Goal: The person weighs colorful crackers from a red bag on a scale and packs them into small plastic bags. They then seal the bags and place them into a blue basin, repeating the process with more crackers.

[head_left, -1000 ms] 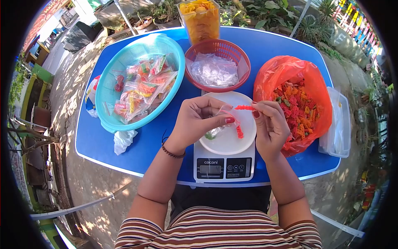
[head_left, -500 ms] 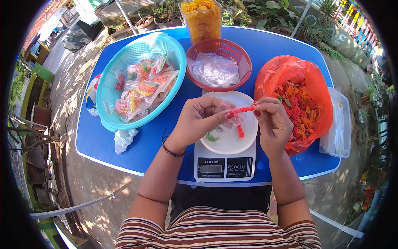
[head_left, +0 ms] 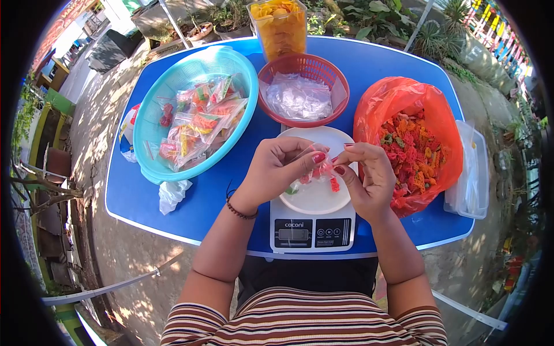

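My left hand point(head_left: 274, 170) pinches a small clear plastic bag point(head_left: 316, 173) between thumb and fingers, with red bits showing inside it. At the bag's right edge, the thumb and fingertips of my right hand point(head_left: 369, 179) are pressed together on the plastic. Both hands are above a white plate point(head_left: 309, 205) that rests on a white kitchen scale point(head_left: 346, 247). A short red crinkled piece point(head_left: 334, 185) lies on the plate, and a green bit point(head_left: 291, 189) shows near its left side, partly hidden by my left hand.
Left stands a turquoise basket point(head_left: 151, 124) of filled bags. A red basket point(head_left: 341, 86) behind the plate holds clear bags. To the right are an orange-red plastic bag point(head_left: 450, 124) of crinkled pieces and a clear container point(head_left: 479, 179). A tub of yellow chips point(head_left: 280, 29) stands behind.
My right hand has moved slightly left and down to the bag. The red crinkled strip that stretched between my hands is now in or behind the bag.
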`<act>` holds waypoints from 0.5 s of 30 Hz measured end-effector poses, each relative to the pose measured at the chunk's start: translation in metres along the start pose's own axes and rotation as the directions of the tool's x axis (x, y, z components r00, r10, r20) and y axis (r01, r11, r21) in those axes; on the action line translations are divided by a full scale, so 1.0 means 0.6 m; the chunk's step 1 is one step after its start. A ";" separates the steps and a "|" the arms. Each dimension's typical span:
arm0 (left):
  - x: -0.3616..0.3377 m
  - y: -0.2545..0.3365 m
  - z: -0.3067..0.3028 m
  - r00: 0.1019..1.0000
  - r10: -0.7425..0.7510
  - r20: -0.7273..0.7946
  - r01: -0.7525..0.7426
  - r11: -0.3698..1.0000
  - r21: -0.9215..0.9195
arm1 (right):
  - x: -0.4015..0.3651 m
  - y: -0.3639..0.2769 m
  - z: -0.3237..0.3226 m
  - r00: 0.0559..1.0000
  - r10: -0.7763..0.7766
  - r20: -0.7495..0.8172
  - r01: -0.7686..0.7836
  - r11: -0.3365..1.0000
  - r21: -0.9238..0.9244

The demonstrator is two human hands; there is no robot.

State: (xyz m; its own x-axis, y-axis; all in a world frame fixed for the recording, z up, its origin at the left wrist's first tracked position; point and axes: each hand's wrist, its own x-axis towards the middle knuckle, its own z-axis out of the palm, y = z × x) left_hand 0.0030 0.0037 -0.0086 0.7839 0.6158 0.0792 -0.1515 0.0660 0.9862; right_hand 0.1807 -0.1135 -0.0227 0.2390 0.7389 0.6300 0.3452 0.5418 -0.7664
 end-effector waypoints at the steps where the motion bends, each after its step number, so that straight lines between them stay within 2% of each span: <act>1: 0.000 -0.001 0.000 1.000 -0.002 -0.003 0.002 1.000 0.001 | 0.003 0.000 -0.003 0.999 -0.027 0.034 0.029 0.998 -0.055; 4: 0.001 -0.004 -0.001 0.999 0.032 -0.005 -0.032 0.999 0.010 | 0.014 -0.012 -0.006 0.989 -0.109 0.097 0.122 0.982 -0.143; 15: 0.004 -0.004 -0.002 0.997 0.073 -0.006 -0.073 0.995 -0.072 | 0.026 -0.026 -0.002 0.981 -0.117 0.155 0.161 0.936 -0.312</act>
State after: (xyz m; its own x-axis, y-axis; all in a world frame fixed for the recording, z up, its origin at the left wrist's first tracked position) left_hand 0.0044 0.0057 -0.0111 0.7674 0.6234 0.1502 -0.2515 0.0771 0.9648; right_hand 0.1800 -0.1109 -0.0007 0.0531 0.7237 0.6880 0.6449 0.5012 -0.5770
